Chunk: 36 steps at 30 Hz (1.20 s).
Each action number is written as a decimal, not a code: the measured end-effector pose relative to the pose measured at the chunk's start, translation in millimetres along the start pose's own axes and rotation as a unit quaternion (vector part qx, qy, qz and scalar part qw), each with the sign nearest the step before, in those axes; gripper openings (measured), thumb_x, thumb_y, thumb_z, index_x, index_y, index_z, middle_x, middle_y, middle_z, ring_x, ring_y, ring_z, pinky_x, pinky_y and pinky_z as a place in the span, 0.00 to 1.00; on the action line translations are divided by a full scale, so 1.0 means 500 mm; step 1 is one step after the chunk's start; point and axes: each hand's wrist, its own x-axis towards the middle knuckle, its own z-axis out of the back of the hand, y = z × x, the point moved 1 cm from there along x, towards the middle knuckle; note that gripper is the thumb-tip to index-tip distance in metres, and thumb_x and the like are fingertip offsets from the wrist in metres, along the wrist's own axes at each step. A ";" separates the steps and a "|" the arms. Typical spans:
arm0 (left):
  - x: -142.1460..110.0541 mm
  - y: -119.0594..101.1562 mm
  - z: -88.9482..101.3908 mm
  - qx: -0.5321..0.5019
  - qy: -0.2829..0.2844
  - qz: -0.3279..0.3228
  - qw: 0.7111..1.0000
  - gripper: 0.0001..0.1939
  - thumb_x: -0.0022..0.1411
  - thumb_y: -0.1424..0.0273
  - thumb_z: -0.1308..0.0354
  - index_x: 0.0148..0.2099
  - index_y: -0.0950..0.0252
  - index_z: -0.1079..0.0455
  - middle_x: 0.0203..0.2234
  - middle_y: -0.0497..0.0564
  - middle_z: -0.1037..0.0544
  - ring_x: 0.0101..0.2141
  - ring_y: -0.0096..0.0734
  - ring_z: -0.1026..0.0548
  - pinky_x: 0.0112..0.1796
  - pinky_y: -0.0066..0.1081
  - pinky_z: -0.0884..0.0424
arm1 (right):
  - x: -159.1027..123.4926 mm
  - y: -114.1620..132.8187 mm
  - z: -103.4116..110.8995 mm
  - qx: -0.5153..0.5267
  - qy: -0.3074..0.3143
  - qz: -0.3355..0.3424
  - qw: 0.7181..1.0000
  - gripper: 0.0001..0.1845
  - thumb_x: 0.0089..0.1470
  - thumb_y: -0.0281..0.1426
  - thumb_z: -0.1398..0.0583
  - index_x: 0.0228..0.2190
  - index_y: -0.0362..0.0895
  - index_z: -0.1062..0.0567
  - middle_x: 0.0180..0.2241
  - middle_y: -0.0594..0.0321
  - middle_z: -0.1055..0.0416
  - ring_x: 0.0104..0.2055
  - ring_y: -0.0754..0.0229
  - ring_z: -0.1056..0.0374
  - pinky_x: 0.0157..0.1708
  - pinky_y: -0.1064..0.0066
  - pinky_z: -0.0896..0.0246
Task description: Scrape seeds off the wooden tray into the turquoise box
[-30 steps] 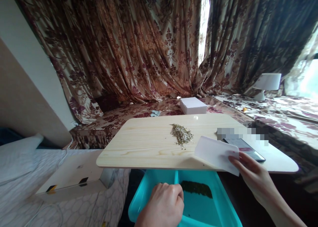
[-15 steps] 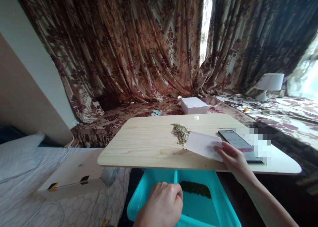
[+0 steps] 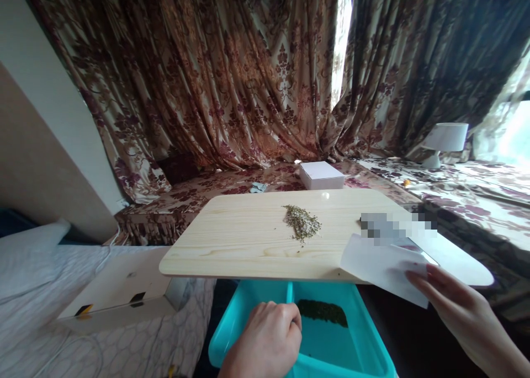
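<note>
My right hand (image 3: 453, 295) pinches a white sheet, thin card or paper (image 3: 383, 267), tilted over the front right edge of the wooden tabletop (image 3: 232, 240). A heap of small dried green-brown bits (image 3: 302, 222) lies on the tabletop, left of the sheet and apart from it. My left hand (image 3: 267, 336) is closed over the divider of a turquoise bin (image 3: 368, 334) and seems to grip it; its fingertips are hidden. Dark green crumbs (image 3: 323, 313) lie in the bin's right compartment, just below the tabletop's front edge.
A phone (image 3: 422, 251), partly pixelated, lies on the tabletop beyond the sheet. Behind the table is a white box (image 3: 322, 174). At left, a larger white box (image 3: 120, 284) rests on a bed. A white lamp (image 3: 445, 140) stands at far right.
My right hand has drawn the sheet away from the heap, rightward and toward me, past the tabletop's edge. My left hand stays at the bin's divider.
</note>
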 end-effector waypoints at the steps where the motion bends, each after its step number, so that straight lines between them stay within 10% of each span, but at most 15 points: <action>1: -0.001 0.000 -0.001 0.000 -0.001 0.000 1.000 0.16 0.59 0.72 0.58 0.36 0.57 0.28 0.35 0.48 0.23 0.40 0.38 0.29 0.43 0.35 0.37 | -0.008 0.001 0.000 0.000 -0.010 -0.005 1.000 0.15 0.26 0.34 0.30 0.25 0.50 0.20 0.31 0.61 0.19 0.33 0.51 0.23 0.27 0.70 0.26; 15: -0.042 0.041 0.035 -0.012 0.005 0.045 0.999 0.16 0.59 0.72 0.57 0.37 0.56 0.28 0.37 0.46 0.23 0.42 0.35 0.30 0.44 0.31 0.38 | 0.015 0.029 -0.181 0.012 0.119 0.113 0.986 0.21 0.35 0.47 0.32 0.29 0.45 0.22 0.29 0.57 0.20 0.32 0.53 0.24 0.32 0.68 0.27; 36: -0.042 0.069 0.038 0.007 -0.010 0.070 0.997 0.14 0.61 0.73 0.57 0.38 0.58 0.29 0.36 0.46 0.23 0.41 0.34 0.29 0.43 0.30 0.39 | 0.018 0.037 -0.207 -0.028 0.158 0.122 0.980 0.22 0.38 0.49 0.34 0.30 0.44 0.21 0.31 0.55 0.20 0.38 0.48 0.25 0.40 0.61 0.30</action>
